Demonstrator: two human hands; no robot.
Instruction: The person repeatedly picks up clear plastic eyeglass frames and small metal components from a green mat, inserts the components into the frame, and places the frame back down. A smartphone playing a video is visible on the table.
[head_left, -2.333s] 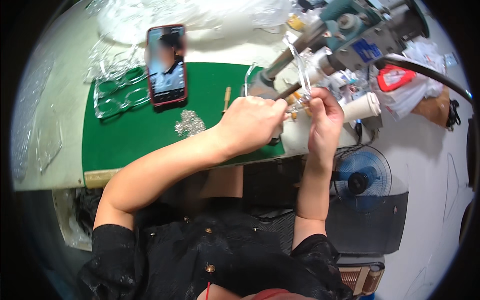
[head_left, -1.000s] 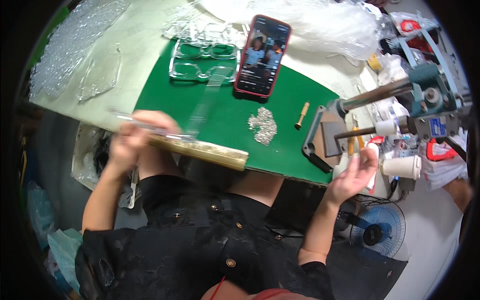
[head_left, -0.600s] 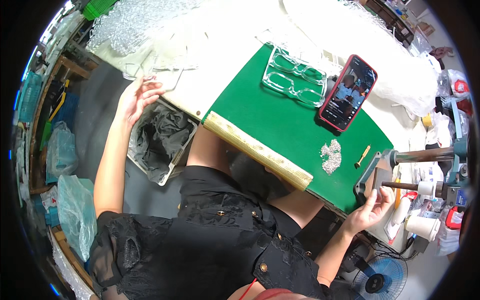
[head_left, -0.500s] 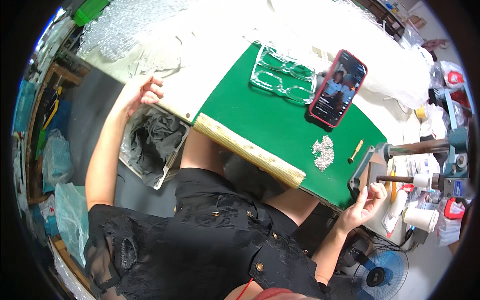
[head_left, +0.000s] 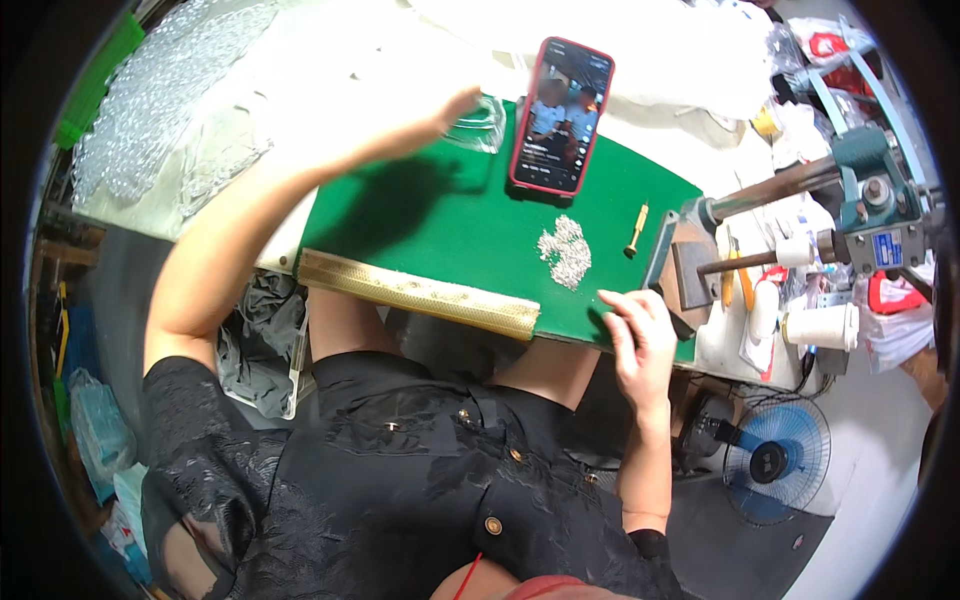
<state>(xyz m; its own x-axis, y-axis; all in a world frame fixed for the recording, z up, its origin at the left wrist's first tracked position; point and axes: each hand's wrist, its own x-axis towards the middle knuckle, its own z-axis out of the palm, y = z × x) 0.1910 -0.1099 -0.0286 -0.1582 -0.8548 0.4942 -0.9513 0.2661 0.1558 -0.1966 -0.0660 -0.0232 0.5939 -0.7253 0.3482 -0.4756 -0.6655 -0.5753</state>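
Note:
Over the far left of the green mat [head_left: 440,240], my left hand [head_left: 445,110] reaches to the clear eyeglass frames [head_left: 478,128]. Bright light washes out its fingers, so whether it grips them is hidden. My right hand [head_left: 645,335] hovers at the mat's near right edge, fingers loosely bent and apart, nothing seen in them. Close to it lies a pile of small silvery pieces [head_left: 568,252]. A small brass-coloured screwdriver [head_left: 636,230] rests right of the pile. Beyond the pile a phone in a red case [head_left: 562,118] shows a video.
A yellow-gold ribbed strip [head_left: 420,293] runs along the mat's near edge. At right stand a metal bench press [head_left: 870,200] and a white cup [head_left: 820,326]. Clear plastic pieces [head_left: 170,100] are heaped far left. A fan [head_left: 768,462] stands below the table's right side.
My left hand has swung from the table's left edge to the eyeglass frames. My right hand has moved left from beside the press to the mat's near edge. The view has shifted.

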